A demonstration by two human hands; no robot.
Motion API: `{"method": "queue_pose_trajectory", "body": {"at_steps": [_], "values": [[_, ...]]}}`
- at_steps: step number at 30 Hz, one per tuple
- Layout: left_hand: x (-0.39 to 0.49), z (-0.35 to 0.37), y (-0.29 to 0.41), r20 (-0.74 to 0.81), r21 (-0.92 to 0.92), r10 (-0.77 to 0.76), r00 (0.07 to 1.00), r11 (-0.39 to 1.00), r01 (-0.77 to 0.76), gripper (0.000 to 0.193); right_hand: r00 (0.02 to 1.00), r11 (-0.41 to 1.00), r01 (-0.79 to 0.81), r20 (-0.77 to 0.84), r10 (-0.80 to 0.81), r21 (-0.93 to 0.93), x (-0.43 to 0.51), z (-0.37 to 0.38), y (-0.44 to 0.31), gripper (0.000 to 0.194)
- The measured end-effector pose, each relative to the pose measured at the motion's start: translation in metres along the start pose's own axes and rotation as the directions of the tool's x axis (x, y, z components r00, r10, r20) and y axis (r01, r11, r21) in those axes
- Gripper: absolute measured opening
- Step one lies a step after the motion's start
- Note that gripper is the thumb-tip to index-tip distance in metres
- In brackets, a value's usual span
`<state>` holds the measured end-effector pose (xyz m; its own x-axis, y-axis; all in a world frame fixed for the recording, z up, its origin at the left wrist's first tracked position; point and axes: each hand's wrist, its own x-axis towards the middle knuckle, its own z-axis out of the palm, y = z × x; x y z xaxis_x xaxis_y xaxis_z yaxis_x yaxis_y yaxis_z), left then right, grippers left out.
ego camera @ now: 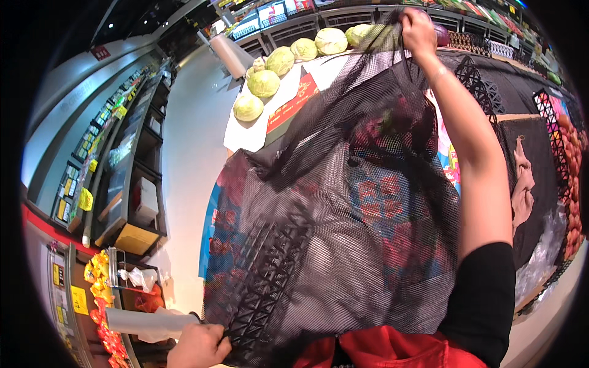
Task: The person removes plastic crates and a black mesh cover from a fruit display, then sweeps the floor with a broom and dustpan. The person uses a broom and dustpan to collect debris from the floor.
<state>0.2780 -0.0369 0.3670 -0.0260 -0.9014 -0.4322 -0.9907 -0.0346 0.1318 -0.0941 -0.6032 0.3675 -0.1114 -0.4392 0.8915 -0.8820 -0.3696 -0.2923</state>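
Note:
A large black mesh net stretches across the display stand before me. High at the far end, my right hand grips a gathered edge of it, close to a purple cabbage. My left hand is closed at the lower left, apparently on the net's near edge; its fingertips are hidden. Through the mesh show black lattice dividers and colourful printed panels. Several green cabbages sit in a row along white card, beyond the net.
A roll of clear plastic bags stands beside my left hand, another roll near the cabbages. Shelving runs along the left, across the pale floor. To the right are reddish-brown produce, a pinkish glove and crumpled plastic.

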Motion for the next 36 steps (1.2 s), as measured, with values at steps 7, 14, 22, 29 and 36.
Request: {"method": "queue_pose_trajectory", "body": {"at_steps": [7,14,22,29,36], "values": [[0.023,0.016,-0.025,0.498,-0.419,0.277,0.822,0.907,-0.052,0.028,0.781,0.993,0.087,0.625,-0.020,-0.077,0.010,0.017,0.028,0.062],[0.191,-0.027,-0.092,-0.045,-0.673,0.253,0.966,0.707,-0.217,0.024,0.626,0.925,-0.003,0.721,0.297,-0.379,-0.055,-0.003,0.098,0.058],[0.499,-0.077,-0.120,-0.584,-0.469,-0.089,0.807,0.848,-0.245,0.029,0.759,0.882,-0.160,0.515,0.398,-0.444,-0.071,0.027,0.101,0.064],[0.580,-0.039,-0.088,-0.218,-0.070,-0.020,0.976,0.998,0.005,0.043,0.669,0.879,-0.221,0.590,0.452,-0.422,-0.061,0.053,0.119,0.037],[0.545,-0.126,-0.124,-0.442,-0.797,-0.365,0.820,0.579,-0.172,0.016,0.853,0.844,-0.516,0.179,0.490,0.147,-0.051,0.039,0.157,0.021]]}}
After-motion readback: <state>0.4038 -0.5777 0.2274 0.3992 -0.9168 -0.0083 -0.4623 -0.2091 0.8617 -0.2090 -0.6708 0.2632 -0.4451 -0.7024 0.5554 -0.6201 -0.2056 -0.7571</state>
